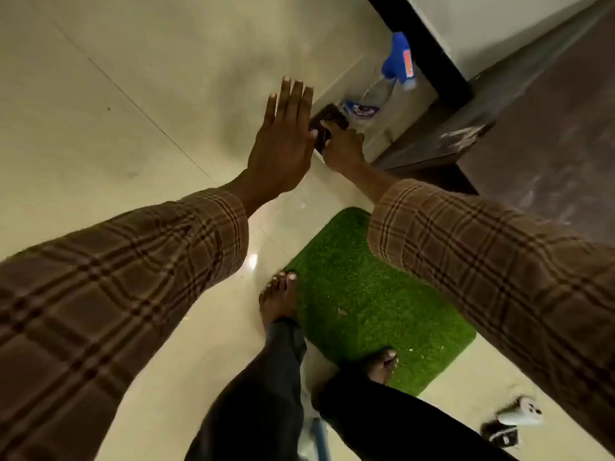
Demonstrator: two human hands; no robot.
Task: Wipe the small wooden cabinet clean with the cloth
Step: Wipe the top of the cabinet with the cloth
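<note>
A dark checked cloth (327, 123) lies on the pale floor tiles beside the cabinet's corner. My right hand (342, 148) reaches down to it, its fingers curled onto the cloth's near edge. Just left of the cloth, my left hand (283, 141) is held flat with straight fingers and holds nothing. The small wooden cabinet (539, 134) is dark brown and fills the right side, with pale smears on its top; part of it lies behind my right sleeve.
A clear spray bottle (376, 91) with a blue trigger head lies on the floor just beyond the cloth, against a black baseboard (429, 51). A green grass-like mat (366, 294) is under my bare feet. A white gadget (520, 412) sits at the bottom right.
</note>
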